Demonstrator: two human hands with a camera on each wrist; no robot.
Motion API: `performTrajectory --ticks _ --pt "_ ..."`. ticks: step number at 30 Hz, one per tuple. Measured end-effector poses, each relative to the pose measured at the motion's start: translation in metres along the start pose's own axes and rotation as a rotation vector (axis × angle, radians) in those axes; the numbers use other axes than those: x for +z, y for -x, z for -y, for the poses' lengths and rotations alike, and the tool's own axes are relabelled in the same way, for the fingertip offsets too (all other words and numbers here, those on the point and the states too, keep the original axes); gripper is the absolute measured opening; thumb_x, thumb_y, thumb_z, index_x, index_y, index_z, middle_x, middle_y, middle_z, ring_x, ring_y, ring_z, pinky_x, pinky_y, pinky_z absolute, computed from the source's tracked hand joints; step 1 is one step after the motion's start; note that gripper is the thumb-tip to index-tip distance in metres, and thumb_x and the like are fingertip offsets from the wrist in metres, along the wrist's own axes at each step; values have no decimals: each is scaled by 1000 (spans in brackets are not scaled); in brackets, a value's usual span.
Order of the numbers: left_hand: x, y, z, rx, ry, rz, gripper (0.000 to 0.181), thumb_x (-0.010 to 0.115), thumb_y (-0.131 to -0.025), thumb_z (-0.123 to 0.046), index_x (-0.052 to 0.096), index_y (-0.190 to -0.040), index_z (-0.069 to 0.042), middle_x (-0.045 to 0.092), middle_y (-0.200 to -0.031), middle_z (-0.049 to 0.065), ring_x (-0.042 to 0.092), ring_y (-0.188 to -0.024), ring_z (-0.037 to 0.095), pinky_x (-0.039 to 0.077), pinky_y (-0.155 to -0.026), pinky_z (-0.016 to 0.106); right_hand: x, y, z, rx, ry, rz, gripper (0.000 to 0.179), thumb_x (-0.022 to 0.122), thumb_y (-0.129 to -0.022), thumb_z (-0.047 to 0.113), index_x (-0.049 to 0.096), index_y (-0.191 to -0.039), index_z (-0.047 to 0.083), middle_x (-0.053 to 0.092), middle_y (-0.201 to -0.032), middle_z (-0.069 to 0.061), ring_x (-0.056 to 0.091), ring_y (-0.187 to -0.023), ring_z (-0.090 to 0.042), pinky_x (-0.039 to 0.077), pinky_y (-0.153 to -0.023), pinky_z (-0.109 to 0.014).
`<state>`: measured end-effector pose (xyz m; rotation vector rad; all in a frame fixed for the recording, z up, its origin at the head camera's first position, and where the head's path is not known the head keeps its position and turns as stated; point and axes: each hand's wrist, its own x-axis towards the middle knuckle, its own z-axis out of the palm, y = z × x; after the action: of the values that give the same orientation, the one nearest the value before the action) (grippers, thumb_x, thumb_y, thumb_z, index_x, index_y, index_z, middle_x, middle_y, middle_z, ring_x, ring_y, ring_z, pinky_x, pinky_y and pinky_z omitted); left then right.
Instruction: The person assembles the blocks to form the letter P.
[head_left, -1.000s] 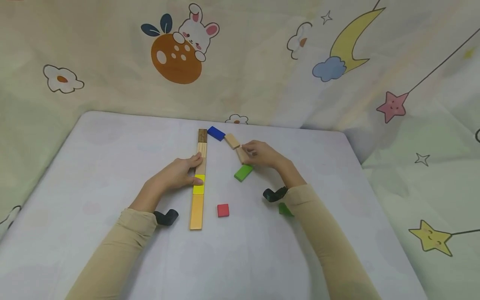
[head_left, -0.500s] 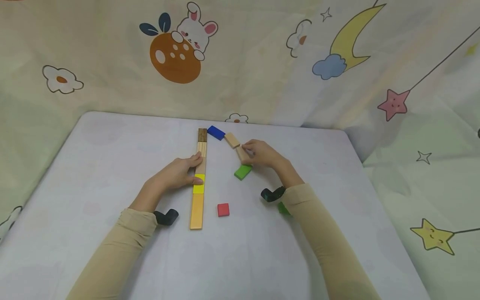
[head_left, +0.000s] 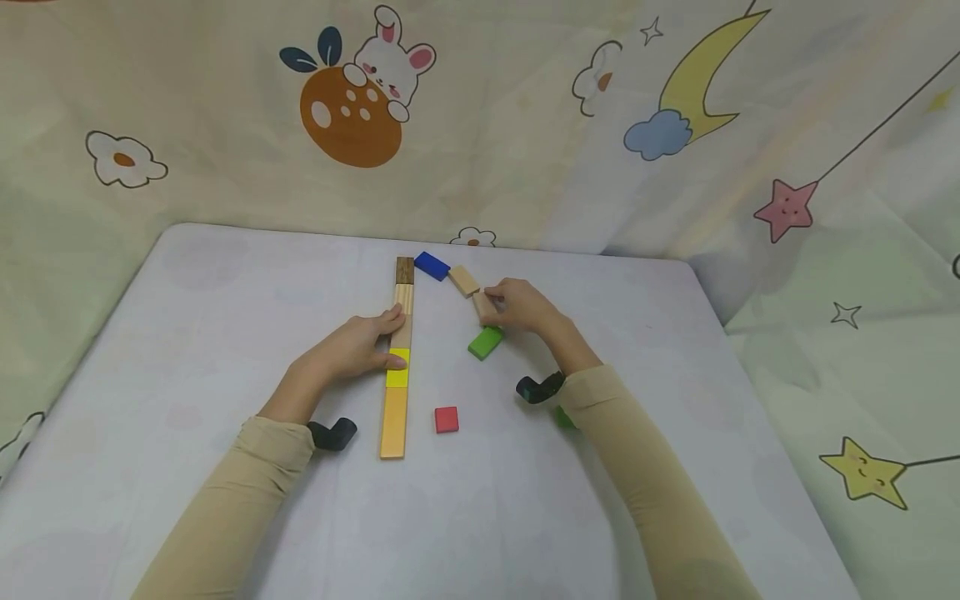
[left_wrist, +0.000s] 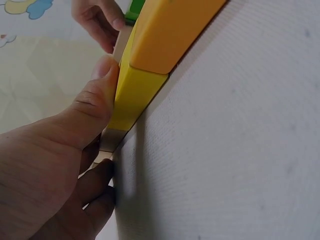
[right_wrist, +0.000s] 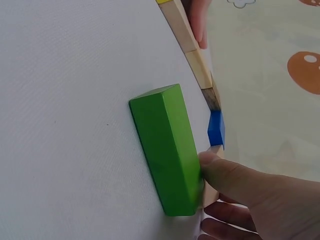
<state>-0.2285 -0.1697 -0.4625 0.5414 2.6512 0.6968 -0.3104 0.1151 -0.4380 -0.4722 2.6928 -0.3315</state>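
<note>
My left hand [head_left: 352, 350] rests along a straight row of blocks, thumb on the yellow block [head_left: 397, 379] and fingertips at the pale wooden blocks [head_left: 402, 333] beyond it. An orange block [head_left: 393, 425] forms the row's near end, a dark brown block [head_left: 405, 271] its far end. Between thumb and fingers my right hand [head_left: 528, 307] pinches a wooden block [head_left: 482, 305], partly hidden by the hand. This block meets another wooden block [head_left: 464, 282], which follows a blue block [head_left: 432, 266] in a curve. Nearest the right thumb lies a green block [right_wrist: 165, 150].
A red square block [head_left: 446, 419] lies right of the row. Another green piece [head_left: 564, 418] is partly covered by the right sleeve. The white table [head_left: 225, 292] ends at a printed cloth backdrop [head_left: 510, 150]. Dark cameras sit on both wrists.
My right hand and forearm have shifted slightly left, keeping the wooden block pinched. The green block beside it has moved a little away from me. My left hand has stayed in place.
</note>
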Motion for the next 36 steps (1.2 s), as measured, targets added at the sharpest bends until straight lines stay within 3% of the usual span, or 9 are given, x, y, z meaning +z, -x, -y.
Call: performTrajectory --ticks 16,20,25,31,36 --pt "1 -1 1 -5 -2 1 91 73 -79 -46 27 -149 -12 20 -158 5 25 -144 27 29 -115 44 1 -3 -1 7 6 -19 67 69 -85 42 48 -140 11 54 -133 -11 53 -116 -23 46 -102 -37" --pt "1 -1 0 -4 -9 1 90 72 -79 -46 27 -149 -12 19 -158 6 25 -144 27 29 -115 44 3 1 0 12 13 -44 69 67 -85 45 46 -141 10 52 -136 -12 50 -123 -25 43 -106 -39" --pt "1 -1 0 3 -6 0 90 72 -80 -47 28 -149 -11 19 -158 7 25 -144 29 29 -115 45 8 24 8 79 -7 -124 70 65 -86 48 45 -142 11 50 -139 -12 46 -130 -28 40 -109 -42" --pt "1 -1 1 -6 -10 5 91 72 -78 -49 27 -150 -13 18 -159 6 25 -144 29 29 -115 46 28 64 17 82 91 -188 70 67 -84 51 50 -138 8 55 -134 -12 54 -122 -28 45 -104 -41" --pt "3 -2 3 4 -7 -2 92 72 -78 -48 27 -150 -12 19 -158 7 26 -144 30 30 -114 47 46 74 16 91 123 -206 70 68 -83 51 54 -133 5 60 -126 -12 58 -115 -26 48 -100 -39"
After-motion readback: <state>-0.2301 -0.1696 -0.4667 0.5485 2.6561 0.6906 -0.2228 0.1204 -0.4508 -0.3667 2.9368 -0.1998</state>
